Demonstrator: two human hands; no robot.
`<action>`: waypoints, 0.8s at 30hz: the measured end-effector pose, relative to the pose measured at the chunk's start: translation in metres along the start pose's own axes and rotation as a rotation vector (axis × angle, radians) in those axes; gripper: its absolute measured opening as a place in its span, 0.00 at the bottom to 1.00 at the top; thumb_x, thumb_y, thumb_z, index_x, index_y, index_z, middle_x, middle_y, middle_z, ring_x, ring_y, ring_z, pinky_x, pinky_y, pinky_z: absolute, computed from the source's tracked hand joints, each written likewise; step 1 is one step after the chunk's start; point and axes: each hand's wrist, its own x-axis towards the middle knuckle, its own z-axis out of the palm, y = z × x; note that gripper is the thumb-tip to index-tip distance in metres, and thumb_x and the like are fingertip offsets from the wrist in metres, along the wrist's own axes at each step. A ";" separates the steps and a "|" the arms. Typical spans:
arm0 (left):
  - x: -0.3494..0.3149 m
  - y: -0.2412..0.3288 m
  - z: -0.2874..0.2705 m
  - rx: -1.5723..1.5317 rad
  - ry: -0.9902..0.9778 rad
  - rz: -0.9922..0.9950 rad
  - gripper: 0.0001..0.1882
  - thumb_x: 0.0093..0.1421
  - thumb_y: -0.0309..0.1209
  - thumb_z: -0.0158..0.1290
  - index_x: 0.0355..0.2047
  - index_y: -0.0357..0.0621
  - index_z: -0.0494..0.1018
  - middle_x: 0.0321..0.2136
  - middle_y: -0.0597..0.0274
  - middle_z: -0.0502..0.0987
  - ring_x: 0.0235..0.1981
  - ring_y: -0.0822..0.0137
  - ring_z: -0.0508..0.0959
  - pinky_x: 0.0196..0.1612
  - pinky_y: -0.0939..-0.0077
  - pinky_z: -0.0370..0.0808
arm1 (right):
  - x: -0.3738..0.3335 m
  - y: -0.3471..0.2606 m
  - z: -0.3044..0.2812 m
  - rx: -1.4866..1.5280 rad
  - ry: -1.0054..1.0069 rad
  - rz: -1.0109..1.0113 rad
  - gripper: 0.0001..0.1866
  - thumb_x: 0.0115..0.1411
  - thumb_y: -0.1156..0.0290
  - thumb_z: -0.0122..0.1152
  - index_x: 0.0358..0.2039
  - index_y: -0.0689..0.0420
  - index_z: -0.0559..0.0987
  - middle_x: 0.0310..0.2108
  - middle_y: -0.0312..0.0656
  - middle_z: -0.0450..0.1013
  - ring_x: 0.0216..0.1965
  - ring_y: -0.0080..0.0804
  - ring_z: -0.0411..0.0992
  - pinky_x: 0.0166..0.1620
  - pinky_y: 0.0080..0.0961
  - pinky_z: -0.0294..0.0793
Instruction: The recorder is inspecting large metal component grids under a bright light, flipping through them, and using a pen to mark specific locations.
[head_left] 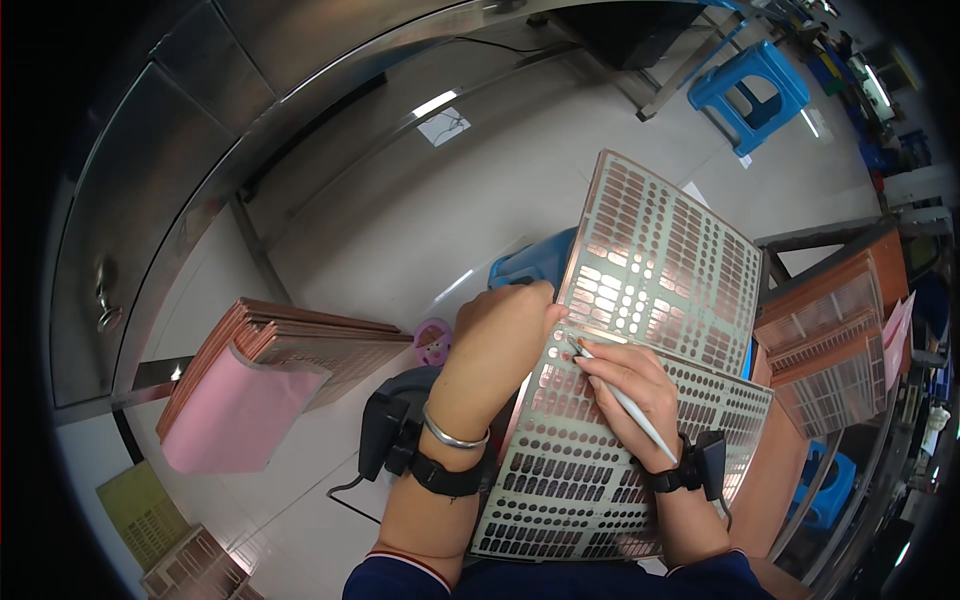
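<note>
A circuit board panel (590,510), pale green with rows of copper ovals and bars, lies over my lap. A second patterned section (690,270) rises beyond it; I cannot tell whether the two are joined. My left hand (510,310) is closed at the left edge where they meet, its thumb at the rim and its other fingers mostly hidden. A slim white pen-like tool (630,408) is pinched in my right hand (635,390). Its point is at the near section's upper left, close to my left thumb. Black straps circle both wrists.
At the left stands a stack of copper-edged panels (360,340) with a pink sheet (235,415) around it. More patterned panels (825,350) lean at the right. A blue stool (755,95) stands at the back right. Metal cabinets (150,150) line the left.
</note>
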 end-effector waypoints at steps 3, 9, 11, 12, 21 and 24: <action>0.000 0.000 -0.001 0.000 0.001 0.004 0.14 0.58 0.37 0.52 0.24 0.36 0.72 0.22 0.45 0.73 0.24 0.46 0.74 0.28 0.61 0.69 | 0.002 -0.001 -0.002 0.021 -0.009 0.020 0.14 0.48 0.81 0.64 0.38 0.57 0.81 0.42 0.42 0.76 0.41 0.38 0.73 0.46 0.30 0.73; 0.000 -0.002 -0.002 -0.002 -0.016 -0.011 0.14 0.58 0.37 0.51 0.25 0.37 0.72 0.22 0.46 0.74 0.24 0.46 0.74 0.28 0.61 0.70 | 0.003 0.000 -0.003 0.078 -0.028 0.021 0.12 0.51 0.80 0.62 0.38 0.57 0.81 0.41 0.43 0.76 0.40 0.37 0.74 0.45 0.28 0.73; 0.000 0.000 -0.003 -0.002 -0.024 -0.025 0.14 0.59 0.38 0.51 0.25 0.37 0.72 0.22 0.46 0.74 0.24 0.46 0.75 0.28 0.61 0.70 | 0.001 0.002 -0.003 0.241 0.054 0.192 0.11 0.53 0.78 0.61 0.39 0.58 0.81 0.41 0.45 0.75 0.39 0.34 0.74 0.42 0.26 0.74; 0.000 0.001 -0.003 -0.003 -0.033 -0.039 0.14 0.59 0.38 0.51 0.25 0.38 0.73 0.22 0.46 0.74 0.25 0.47 0.75 0.28 0.61 0.70 | 0.000 0.003 -0.004 0.241 0.054 0.189 0.11 0.53 0.78 0.61 0.39 0.58 0.81 0.41 0.45 0.75 0.39 0.34 0.74 0.42 0.26 0.74; -0.002 0.001 -0.004 -0.009 -0.034 -0.025 0.15 0.59 0.38 0.51 0.25 0.38 0.73 0.22 0.47 0.74 0.25 0.46 0.75 0.29 0.61 0.70 | 0.002 -0.007 0.000 0.227 0.032 0.139 0.10 0.53 0.79 0.60 0.37 0.58 0.81 0.40 0.45 0.75 0.40 0.33 0.75 0.43 0.24 0.74; -0.003 0.000 -0.003 -0.010 -0.027 -0.021 0.15 0.59 0.38 0.51 0.25 0.37 0.72 0.22 0.46 0.74 0.25 0.46 0.75 0.28 0.61 0.70 | 0.002 -0.014 0.002 0.222 0.067 0.210 0.11 0.52 0.80 0.60 0.37 0.59 0.81 0.39 0.45 0.75 0.40 0.32 0.75 0.42 0.24 0.74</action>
